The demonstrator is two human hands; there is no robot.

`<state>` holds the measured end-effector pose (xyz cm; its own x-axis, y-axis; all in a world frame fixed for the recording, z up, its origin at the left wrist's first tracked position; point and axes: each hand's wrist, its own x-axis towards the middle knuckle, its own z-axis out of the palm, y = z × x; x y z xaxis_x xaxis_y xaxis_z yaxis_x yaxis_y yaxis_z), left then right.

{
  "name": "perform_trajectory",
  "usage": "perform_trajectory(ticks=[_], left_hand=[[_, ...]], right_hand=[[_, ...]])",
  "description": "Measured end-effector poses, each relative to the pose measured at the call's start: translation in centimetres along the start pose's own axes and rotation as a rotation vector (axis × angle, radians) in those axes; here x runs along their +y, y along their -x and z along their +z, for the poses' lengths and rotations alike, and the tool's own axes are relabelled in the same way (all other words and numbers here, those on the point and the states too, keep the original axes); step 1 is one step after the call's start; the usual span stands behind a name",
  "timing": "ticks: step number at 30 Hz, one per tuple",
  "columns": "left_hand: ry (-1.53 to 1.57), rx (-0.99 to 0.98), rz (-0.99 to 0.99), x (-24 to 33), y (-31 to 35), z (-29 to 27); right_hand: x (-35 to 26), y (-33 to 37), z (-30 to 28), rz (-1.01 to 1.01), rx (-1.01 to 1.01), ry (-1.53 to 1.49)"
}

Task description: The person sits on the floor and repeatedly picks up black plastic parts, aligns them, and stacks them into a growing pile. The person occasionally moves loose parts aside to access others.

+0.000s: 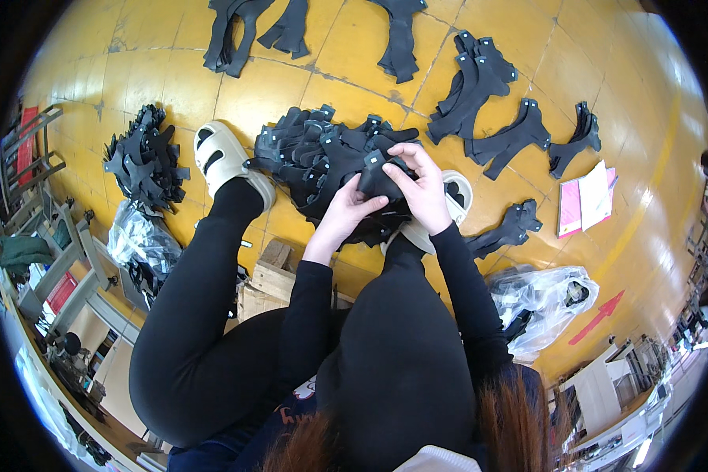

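Between my feet lies a big heap of black cut fabric pieces (299, 157), many with small pale stickers. Over its right side, both hands hold one black fabric piece (375, 179) with a pale sticker near its top. My left hand (344, 212) grips its lower left edge, thumb on top. My right hand (418, 185) pinches its upper right part between thumb and fingers. The lower part of the held piece merges with the dark heap, so its outline cannot be made out.
Sorted black bundles (480, 79) lie on the yellow floor (330, 71) ahead and to the right. Another dark pile (145, 157) is at left. Clear plastic bags (547, 303) stand on both sides. A pink notebook (572, 206) lies at right; a wooden block (271, 271) is between my legs.
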<state>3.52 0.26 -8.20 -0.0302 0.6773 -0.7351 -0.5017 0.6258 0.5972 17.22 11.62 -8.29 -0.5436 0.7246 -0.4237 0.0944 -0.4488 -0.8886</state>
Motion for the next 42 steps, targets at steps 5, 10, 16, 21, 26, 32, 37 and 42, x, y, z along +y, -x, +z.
perform_trajectory(ticks=[5, 10, 16, 21, 26, 32, 37, 42], left_hand=[[-0.511, 0.022, -0.026, -1.2, -0.2, -0.7], [-0.714, 0.052, -0.016, -1.7, 0.5, -0.7], [-0.789, -0.040, 0.009, 2.5, 1.1, -0.4], [-0.832, 0.103, 0.357, 7.1, 1.3, 2.3], [-0.436, 0.016, 0.312, 10.3, -0.5, 2.8], [-0.369, 0.242, 0.487, 17.5, -6.9, -6.6], [-0.432, 0.520, 0.593, 25.0, -12.3, -17.2], [-0.568, 0.701, 0.531, 26.4, -18.1, -26.1]], right_hand=[[0.3, 0.1, -0.9, -0.081, 0.103, 0.126], [-0.4, 0.2, -2.6, -0.092, 0.272, 0.049], [-2.9, 0.1, -3.6, -0.179, 0.209, 0.042], [-5.6, -0.9, -2.9, -0.317, 0.152, 0.074], [-6.0, -2.8, -2.4, -0.320, 0.331, 0.057], [0.4, 3.1, -2.8, -0.216, 0.468, 0.605], [6.5, 9.0, -2.2, -0.363, 0.334, 1.017], [7.9, 9.0, -2.5, -0.231, 0.386, 0.915]])
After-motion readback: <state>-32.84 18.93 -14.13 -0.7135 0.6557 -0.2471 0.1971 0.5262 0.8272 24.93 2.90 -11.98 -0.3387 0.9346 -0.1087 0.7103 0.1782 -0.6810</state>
